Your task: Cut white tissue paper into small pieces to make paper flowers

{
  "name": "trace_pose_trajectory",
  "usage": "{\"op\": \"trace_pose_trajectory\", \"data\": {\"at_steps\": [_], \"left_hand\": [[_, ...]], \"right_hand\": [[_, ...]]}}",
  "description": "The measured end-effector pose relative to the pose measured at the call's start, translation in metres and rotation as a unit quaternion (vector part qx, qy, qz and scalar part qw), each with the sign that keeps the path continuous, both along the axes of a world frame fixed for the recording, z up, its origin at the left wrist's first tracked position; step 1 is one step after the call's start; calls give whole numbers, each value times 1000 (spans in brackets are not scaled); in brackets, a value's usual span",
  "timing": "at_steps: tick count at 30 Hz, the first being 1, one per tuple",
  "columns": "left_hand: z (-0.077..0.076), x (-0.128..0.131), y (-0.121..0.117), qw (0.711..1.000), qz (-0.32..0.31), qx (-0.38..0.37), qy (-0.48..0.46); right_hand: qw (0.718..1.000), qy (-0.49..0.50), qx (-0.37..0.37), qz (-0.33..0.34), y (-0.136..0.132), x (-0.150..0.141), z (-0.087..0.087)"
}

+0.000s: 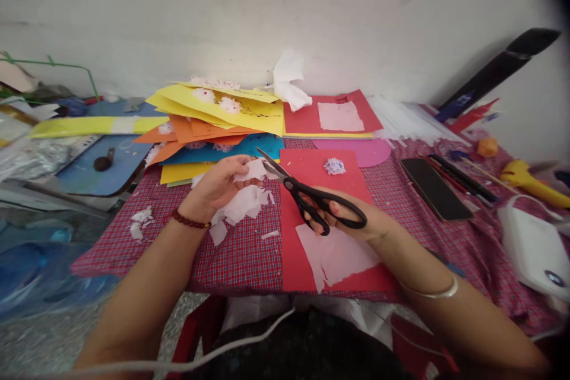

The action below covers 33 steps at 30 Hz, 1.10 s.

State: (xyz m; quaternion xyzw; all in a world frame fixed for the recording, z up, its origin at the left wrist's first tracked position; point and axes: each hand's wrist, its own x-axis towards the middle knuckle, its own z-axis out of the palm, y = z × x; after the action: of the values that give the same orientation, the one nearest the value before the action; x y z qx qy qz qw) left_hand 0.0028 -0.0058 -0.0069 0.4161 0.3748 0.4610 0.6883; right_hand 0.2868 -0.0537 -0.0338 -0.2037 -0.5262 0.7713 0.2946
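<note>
My left hand [224, 181] pinches a small torn piece of white tissue paper [253, 171]. My right hand [342, 214] grips black-handled scissors [318, 193] by the loops. The blades are parted and point up and left, at the right edge of the held piece. More torn white paper [240, 206] lies on the checked cloth below my left hand. Under the scissors is a red sheet [291, 249], bearing a fluffy white-and-purple paper clump [334, 166] and a larger torn tissue sheet [336, 255], partly hidden by my right hand.
Yellow folded cards [214, 104] with white paper blossoms are piled over orange cards [196, 130] at the back. A red card [307, 122] holds a pale square. To the right are a phone [435, 188], pens [463, 178], a yellow glue gun [529, 183] and a white device [532, 243].
</note>
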Motion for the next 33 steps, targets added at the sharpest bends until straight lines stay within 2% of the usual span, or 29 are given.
{"op": "trace_pose_trajectory", "data": {"at_steps": [6, 13, 17, 23, 33], "left_hand": [[-5, 2, 1, 1000, -21, -1, 18], [-4, 7, -2, 999, -29, 2, 31], [-2, 11, -4, 997, -16, 1, 73], [1, 14, -8, 990, -4, 56, 127], [2, 9, -8, 982, -26, 34, 181]], "right_hand": [[1000, -6, -4, -25, 0, -6, 4], [998, -21, -26, -55, -1, -8, 5], [997, -30, -29, -65, -1, -8, 6], [996, -28, -37, -73, -2, -10, 7], [995, -3, -50, -87, -2, -8, 5]]}}
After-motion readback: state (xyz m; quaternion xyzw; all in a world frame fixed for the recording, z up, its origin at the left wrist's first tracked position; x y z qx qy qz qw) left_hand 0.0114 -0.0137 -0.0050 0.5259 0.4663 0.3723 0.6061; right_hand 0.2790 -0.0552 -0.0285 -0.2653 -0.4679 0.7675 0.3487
